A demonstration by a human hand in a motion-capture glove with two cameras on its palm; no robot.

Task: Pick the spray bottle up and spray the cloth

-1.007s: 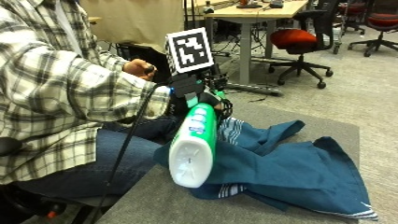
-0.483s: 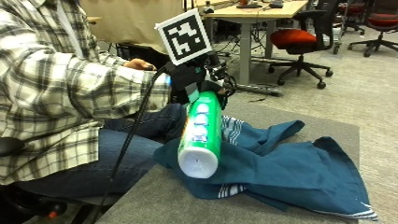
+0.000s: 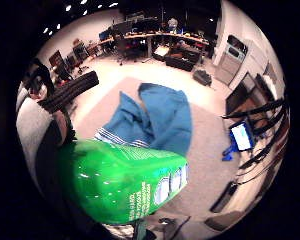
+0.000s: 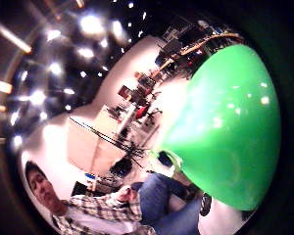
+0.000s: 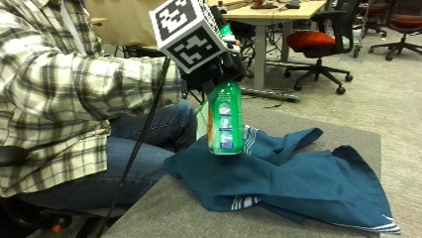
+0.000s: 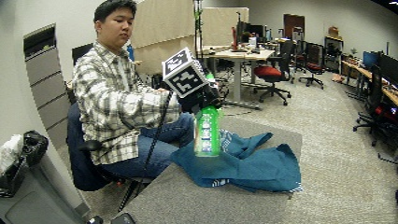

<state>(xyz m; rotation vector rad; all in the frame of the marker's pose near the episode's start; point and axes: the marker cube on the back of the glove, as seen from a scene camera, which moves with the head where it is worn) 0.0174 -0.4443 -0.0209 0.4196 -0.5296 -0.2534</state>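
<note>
1. Lifted since a second ago, the bottle [image 5: 223, 118] now hangs nearly upright above the cloth [image 5: 296, 183].
2. Gloved hand [image 5: 214, 74] grasps its neck, at the bottle's 12 o'clock.
3. Risk, I judge: a nozzle aimed away from the cloth would wet the tabletop [image 5: 191, 218] instead.

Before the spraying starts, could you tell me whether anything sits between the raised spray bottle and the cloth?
Nothing visible does. The gloved right hand holds the green spray bottle upright by its top, above the blue cloth, which lies crumpled and uncovered on the grey table.
</note>
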